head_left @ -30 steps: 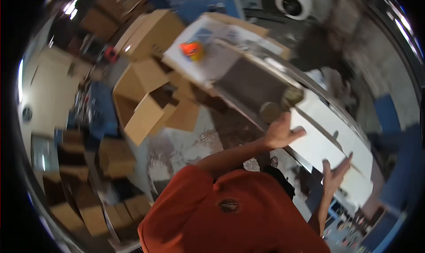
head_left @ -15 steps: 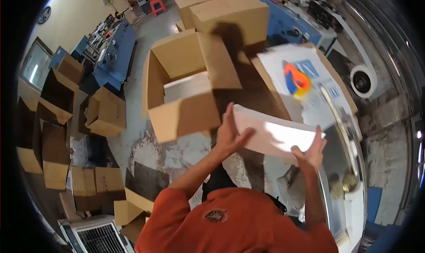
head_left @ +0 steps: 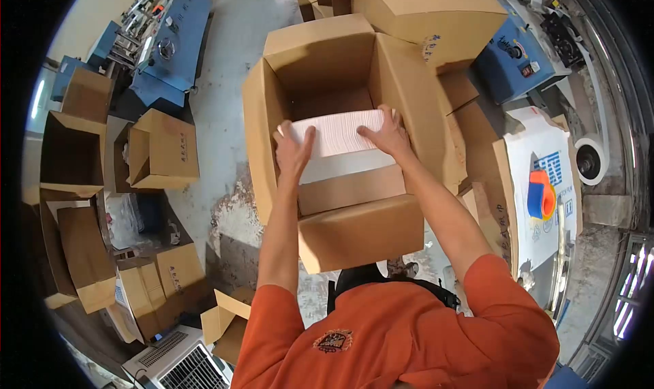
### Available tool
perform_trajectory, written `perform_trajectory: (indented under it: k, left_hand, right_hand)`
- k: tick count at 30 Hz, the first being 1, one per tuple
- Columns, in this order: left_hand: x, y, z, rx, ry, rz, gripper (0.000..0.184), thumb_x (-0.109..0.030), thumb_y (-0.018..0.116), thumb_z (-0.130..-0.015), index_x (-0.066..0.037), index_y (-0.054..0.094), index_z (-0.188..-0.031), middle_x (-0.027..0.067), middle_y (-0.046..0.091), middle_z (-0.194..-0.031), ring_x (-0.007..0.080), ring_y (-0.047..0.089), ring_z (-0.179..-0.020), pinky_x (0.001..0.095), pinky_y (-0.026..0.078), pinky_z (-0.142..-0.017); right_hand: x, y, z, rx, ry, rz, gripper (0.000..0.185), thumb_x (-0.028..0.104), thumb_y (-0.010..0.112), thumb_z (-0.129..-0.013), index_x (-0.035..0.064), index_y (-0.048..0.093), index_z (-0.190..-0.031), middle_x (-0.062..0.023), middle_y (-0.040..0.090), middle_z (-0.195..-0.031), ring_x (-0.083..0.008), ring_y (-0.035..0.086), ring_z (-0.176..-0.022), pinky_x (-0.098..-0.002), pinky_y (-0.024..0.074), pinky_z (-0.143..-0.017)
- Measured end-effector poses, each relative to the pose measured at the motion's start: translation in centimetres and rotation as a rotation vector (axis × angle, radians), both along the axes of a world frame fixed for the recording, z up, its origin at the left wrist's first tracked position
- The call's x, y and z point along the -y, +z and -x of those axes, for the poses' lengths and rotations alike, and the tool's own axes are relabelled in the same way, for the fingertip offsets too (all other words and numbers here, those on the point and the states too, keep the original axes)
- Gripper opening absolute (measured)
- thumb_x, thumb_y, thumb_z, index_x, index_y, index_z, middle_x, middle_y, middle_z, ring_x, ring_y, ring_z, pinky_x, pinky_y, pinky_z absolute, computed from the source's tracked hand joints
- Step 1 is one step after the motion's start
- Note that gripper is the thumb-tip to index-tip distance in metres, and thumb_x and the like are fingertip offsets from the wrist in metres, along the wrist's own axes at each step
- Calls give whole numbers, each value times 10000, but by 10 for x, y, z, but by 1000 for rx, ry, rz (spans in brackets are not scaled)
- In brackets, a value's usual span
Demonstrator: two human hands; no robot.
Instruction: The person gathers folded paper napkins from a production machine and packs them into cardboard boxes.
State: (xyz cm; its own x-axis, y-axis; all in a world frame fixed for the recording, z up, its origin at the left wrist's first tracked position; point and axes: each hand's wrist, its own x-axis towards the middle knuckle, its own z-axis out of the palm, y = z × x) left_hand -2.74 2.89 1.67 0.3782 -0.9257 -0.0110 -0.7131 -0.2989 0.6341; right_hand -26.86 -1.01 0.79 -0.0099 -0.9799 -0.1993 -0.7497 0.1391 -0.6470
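A large open cardboard box [head_left: 361, 239] stands in front of me with its flaps folded out. Inside it, my left hand [head_left: 295, 150] and my right hand [head_left: 387, 133] grip the two ends of a thick stack of white sheets [head_left: 337, 131], whose layered edges face up. Thumbs lie on the near side of the stack; the other fingers are partly hidden round its ends. Just below the stack, nearer to me, a smooth white surface [head_left: 351, 165] shows in the box.
Closed cartons [head_left: 436, 14] stand behind the box. On the right, a white printed sheet [head_left: 543, 171] bears an orange and blue tape roll [head_left: 541, 195]. Blue machines [head_left: 177, 38] stand at the back left. Open cartons [head_left: 170, 147] line the left, above a white cooler [head_left: 180, 365].
Both hands have carried the white stack left from beside the bench into the open box. The view has turned, bringing the box to the middle.
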Motion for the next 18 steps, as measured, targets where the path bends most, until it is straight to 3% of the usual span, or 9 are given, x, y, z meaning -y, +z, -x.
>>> perform_trajectory:
  k: [4,6,9,11,13,14,16,17,18]
  left_hand:
    - [8,-134,-22,-227,47,-315,769,-497,540,-839,-71,271,-1420,299,335,-1407,429,342,-1305,464,307,-1068]
    - [-1,-138,-12,14,-40,-687,775,-462,528,-833,-149,203,-1463,295,315,-1426,419,316,-1330,467,318,-1068]
    - [3,-155,-36,-11,-295,-835,671,-349,525,-821,-155,254,-1404,295,378,-1344,425,375,-1264,480,352,-1023]
    - [0,-144,-42,126,-387,-810,531,-301,535,-821,-121,358,-1288,275,450,-1233,412,438,-1176,474,389,-972]
    - [-1,-125,-38,254,-452,-755,397,-253,545,-820,-87,461,-1171,255,521,-1122,398,502,-1089,468,425,-920]
    - [0,-111,-33,320,-466,-733,336,-229,550,-820,-70,513,-1113,245,556,-1067,392,534,-1045,465,443,-895]
    - [-2,-74,-9,449,-465,-649,236,-181,560,-819,-36,616,-997,225,628,-956,378,598,-958,459,479,-843]
    - [-4,-56,7,511,-484,-548,209,-156,565,-819,-19,668,-939,215,663,-900,372,630,-914,456,497,-817]
    - [-10,-65,6,547,-605,-20,296,-176,543,-867,25,604,-1075,236,651,-903,395,625,-911,488,498,-793]
  right_hand:
    - [8,-94,3,-37,44,-274,1019,590,720,-660,153,210,-1427,-353,208,-1416,-453,336,-1298,-501,336,-1041]
    - [1,-101,7,-136,205,-453,1016,566,724,-658,139,219,-1429,-344,281,-1401,-448,368,-1280,-478,350,-1043]
    - [0,-99,11,-269,333,-472,918,409,709,-697,82,251,-1422,-290,449,-1309,-419,490,-1174,-459,414,-989]
    - [-10,-101,6,-275,367,-303,780,272,679,-751,31,308,-1394,-231,520,-1258,-371,565,-1085,-458,455,-922]
    - [-28,-11,13,-58,412,-384,733,260,634,-796,91,294,-1424,-231,558,-1189,-397,568,-1034,-476,468,-867]
    - [-45,-34,18,-13,500,-44,656,275,621,-819,107,354,-1394,-229,548,-1186,-394,542,-1067,-474,452,-879]
    - [-82,28,56,-47,605,170,561,312,629,-826,78,450,-1303,-159,571,-1056,-302,528,-1043,-451,417,-883]
    - [-110,38,84,-60,511,308,536,319,636,-818,75,480,-1269,-138,569,-1029,-279,522,-1028,-432,410,-878]
    - [-137,47,107,-80,429,452,513,326,644,-810,72,509,-1234,-117,567,-1001,-256,517,-1014,-414,403,-873]
